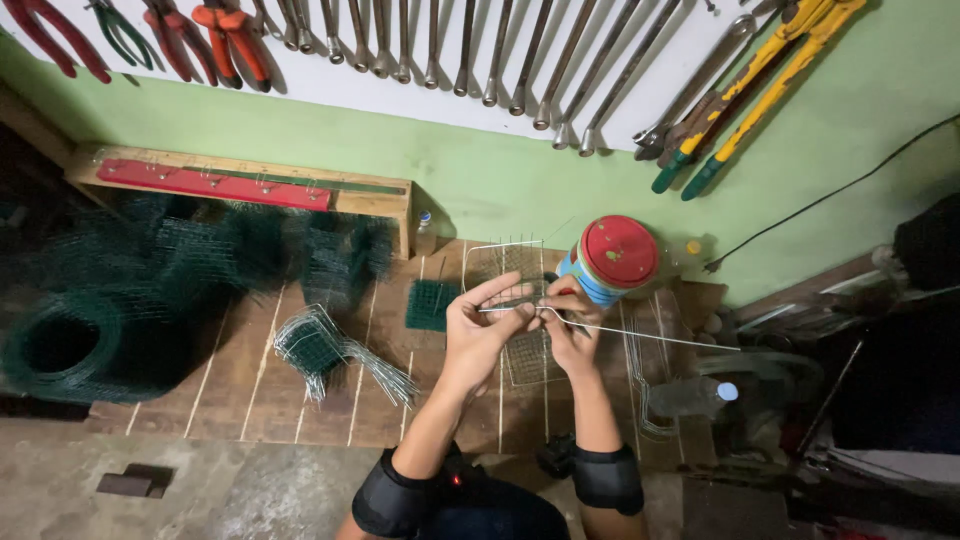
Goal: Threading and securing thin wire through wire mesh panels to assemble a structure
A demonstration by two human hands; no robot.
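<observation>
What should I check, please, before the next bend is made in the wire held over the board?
1. Both hands on the wire: ok. The left hand and the right hand pinch the thin wire where they meet.
2. Free end unobstructed: ok. It points right, past the clear bottle, touching nothing visible.
3. Red-lidded tin out of the way: not ok, it stands just behind the right hand.
4. Mesh panel flat beneath the hands: cannot tell, the hands cover much of it.
5. Tool in the right hand: cannot tell, the fingers hide it.
</observation>
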